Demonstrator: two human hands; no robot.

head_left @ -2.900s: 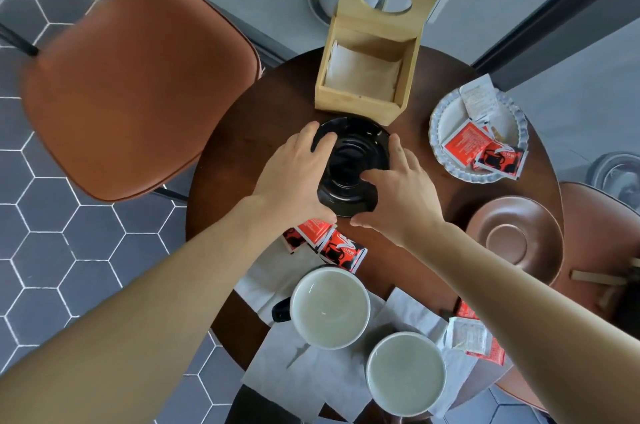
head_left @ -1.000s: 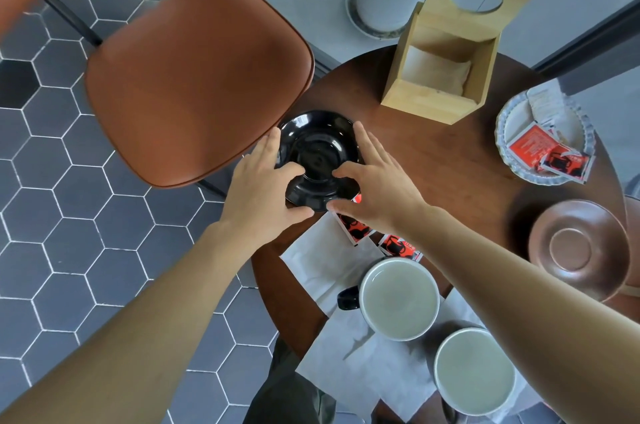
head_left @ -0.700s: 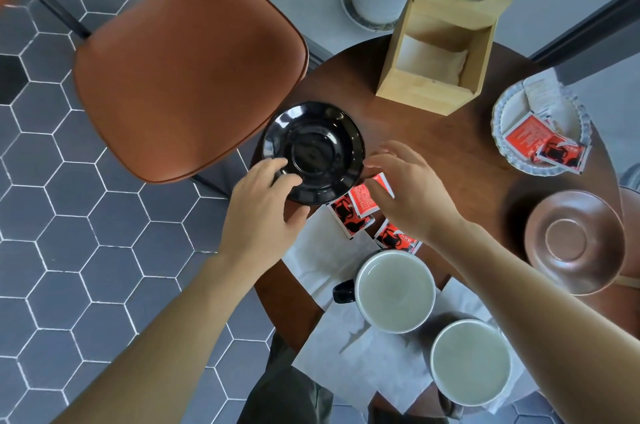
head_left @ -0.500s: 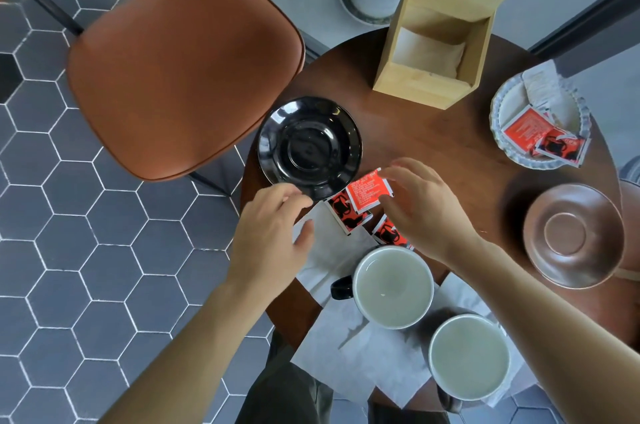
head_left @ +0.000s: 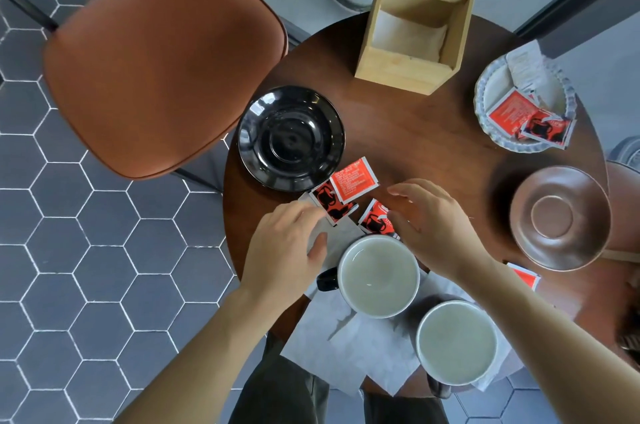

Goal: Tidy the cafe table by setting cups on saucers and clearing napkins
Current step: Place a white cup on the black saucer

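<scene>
Cups and saucers are the business here, and they sit apart on the round dark table; largest beside it is the brown chair, then the wooden napkin box at the far edge with a napkin inside. The black saucer, which both hands were sliding across the table a moment ago, now lies bare and released near the table's left edge; the brown saucer stays empty at the right, well apart from it. Two cups stand on loose napkins at the near edge: the near-left cup with its dark handle pointing left, and the second cup just beside it. Both hands have drawn back toward that first cup; the left hand rests on the napkin with fingers relaxed and holding nothing, next to the handle; the right hand hovers spread above the red sachets, also holding nothing. With the saucer placed, the likely next step is lifting the near-left cup onto it; the sachets touching the saucer's rim may get in the way, and the napkins remain to be cleared.
</scene>
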